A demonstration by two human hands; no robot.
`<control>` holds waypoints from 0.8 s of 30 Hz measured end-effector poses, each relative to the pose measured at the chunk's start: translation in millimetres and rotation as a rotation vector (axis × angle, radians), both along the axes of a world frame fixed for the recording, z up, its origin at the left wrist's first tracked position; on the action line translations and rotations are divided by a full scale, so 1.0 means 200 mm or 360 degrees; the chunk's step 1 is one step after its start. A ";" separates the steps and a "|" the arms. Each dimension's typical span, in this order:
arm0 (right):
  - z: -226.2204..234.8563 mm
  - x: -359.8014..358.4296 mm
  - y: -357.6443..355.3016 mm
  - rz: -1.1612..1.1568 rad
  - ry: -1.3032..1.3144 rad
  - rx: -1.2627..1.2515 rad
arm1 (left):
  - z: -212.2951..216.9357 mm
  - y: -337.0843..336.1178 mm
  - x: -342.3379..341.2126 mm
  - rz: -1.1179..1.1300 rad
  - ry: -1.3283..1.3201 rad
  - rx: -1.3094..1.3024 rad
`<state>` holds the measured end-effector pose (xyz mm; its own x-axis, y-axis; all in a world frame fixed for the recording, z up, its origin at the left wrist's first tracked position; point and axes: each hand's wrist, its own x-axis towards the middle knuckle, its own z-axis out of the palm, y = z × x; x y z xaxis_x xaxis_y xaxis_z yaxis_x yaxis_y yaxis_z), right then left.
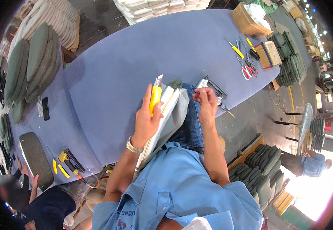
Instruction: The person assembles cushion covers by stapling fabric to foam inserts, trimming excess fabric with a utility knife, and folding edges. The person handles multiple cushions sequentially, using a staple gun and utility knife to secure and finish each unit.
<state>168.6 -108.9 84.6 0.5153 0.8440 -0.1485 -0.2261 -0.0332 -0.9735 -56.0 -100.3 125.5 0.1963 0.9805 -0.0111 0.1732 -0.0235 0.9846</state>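
My left hand [147, 119] is closed around a yellow utility knife [155, 100], its blade pointing away from me. Beside that hand, a padded panel [162, 115] with a white edge stands tilted between my lap and the table. Grey fabric [180, 111] hangs along its right side, and a dark green tuft of cloth [175, 83] shows at its far end. My right hand [206, 101] is pinched just right of the panel, above my jeans; whatever its fingertips hold is too small to make out. A staple gun [214, 89] lies on the table just beyond it.
The blue-covered table [135, 53] bears scissors [247, 72], a yellow-handled screwdriver [237, 51] and boxes [250, 21] at its far right. At left are stacked green cushions [40, 57], a phone [45, 109], another staple gun [71, 161] and a co-worker's hands by a dark panel [36, 159].
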 end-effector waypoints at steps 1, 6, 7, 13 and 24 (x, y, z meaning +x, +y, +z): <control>0.03 0.05 -0.04 0.0185 -0.0068 -0.0001 | 0.03 -0.02 0.04 0.0073 0.0020 0.0149; 0.21 -0.08 -0.21 0.0886 -0.0034 0.0196 | 0.19 -0.07 0.27 -0.0459 0.0436 0.0659; 0.18 -0.07 -0.23 0.0796 0.0092 0.0170 | 0.24 -0.08 0.27 -0.0665 0.0573 0.0282; 0.10 0.27 -0.11 0.0016 0.0253 0.0033 | 0.18 -0.14 0.02 -0.0213 0.0434 0.0652; -0.62 1.20 0.35 0.0520 -0.0798 -0.0700 | -0.65 -1.01 -0.95 0.1044 0.0185 -0.1136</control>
